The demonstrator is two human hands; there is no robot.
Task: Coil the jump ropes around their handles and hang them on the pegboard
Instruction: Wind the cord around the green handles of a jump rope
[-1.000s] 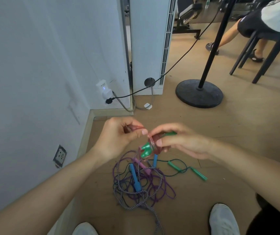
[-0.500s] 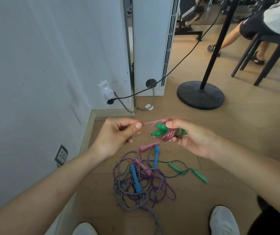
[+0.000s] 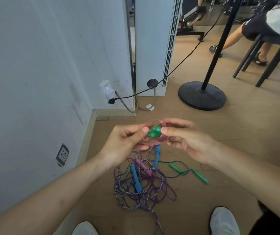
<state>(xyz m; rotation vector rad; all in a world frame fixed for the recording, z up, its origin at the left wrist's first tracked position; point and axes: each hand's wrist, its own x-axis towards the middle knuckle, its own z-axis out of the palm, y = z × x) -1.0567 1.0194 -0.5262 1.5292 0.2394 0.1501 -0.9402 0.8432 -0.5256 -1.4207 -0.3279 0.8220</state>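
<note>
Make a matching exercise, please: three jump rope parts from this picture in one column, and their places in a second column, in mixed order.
Things:
1. green handle ends
2. blue handles
3. slim green handles

Places:
A. on the floor, in the tangled pile
B. between both hands, inside pink rope coils
C. on the floor, right of the pile

Pairs: 1-B, 2-A, 3-C

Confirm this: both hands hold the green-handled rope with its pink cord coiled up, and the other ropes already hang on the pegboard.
Not quite. The left hand and right hand do hold the green-handled rope, but the head view shows the other ropes lying tangled on the floor, not hanging; no pegboard is visible.
</note>
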